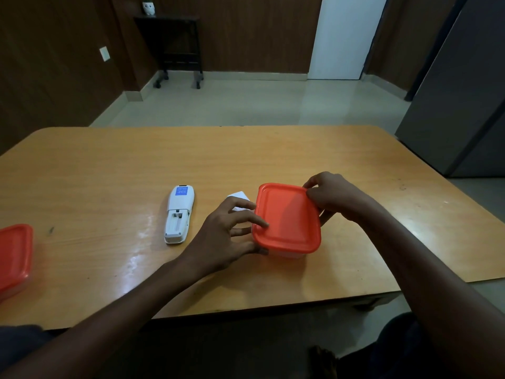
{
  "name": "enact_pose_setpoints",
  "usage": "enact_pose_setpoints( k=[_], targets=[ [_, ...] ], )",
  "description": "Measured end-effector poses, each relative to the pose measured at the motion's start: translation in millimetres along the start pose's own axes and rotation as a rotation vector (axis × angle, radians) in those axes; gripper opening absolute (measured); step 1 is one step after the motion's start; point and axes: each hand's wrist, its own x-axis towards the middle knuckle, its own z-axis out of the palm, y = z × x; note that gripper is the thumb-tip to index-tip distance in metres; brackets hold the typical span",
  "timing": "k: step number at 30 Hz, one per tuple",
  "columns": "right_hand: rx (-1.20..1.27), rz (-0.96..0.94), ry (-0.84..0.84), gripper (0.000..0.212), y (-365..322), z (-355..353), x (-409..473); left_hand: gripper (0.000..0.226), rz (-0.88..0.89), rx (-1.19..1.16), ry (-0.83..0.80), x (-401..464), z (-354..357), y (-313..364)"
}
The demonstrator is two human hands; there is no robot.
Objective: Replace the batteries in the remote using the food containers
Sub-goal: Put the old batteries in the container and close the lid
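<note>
I saw the L hand (pixel 226 236) grip the near-left edge of the orange-lidded clear plastic food container (pixel 287 220), centre-right on the tan wooden table (pixel 109 170). Left of it lay the white plastic remote (pixel 179 214), back up, batt. bay open, long axis near-to-far, blue-label end pointing away. R hand (pixel 332 196) pinched the lid's far corner.

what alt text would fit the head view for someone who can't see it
Both hands hold an orange-lidded container on a wooden table: the left hand steadies its left side, the right hand pinches the lid's far corner. A white remote lies to its left, back up, battery bay open.
</note>
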Motion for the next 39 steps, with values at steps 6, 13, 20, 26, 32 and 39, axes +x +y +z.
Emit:
enact_pose_setpoints(
  k=[6,13,20,26,32,39],
  targets=[
    [0.029,0.01,0.022,0.041,-0.6,-0.1,-0.3,0.044,0.168,0.065,0.0,-3.1,2.0,-8.3],
    [0.163,0.04,-0.028,0.022,1.3,-4.3,0.9,0.041,0.238,0.207,-0.046,-8.5,4.0,-16.8],
    [0.314,0.095,-0.054,0.016,11.9,-6.1,16.6,0.04,0.276,0.27,-0.055,-7.1,4.4,-19.7],
    [0.472,0.177,-0.021,0.023,15.7,2.2,33.6,0.039,0.394,0.513,-0.054,-4.9,4.4,-14.1],
    [0.527,0.11,0.058,0.03,19.9,10.7,24.7,0.043,0.358,0.657,-0.031,-5.0,6.9,-9.5],
    [0.486,0.157,-0.338,0.044,21.8,-4.4,-6.0,0.04,0.222,0.619,0.012,8.7,9.9,-15.0]
  ],
)
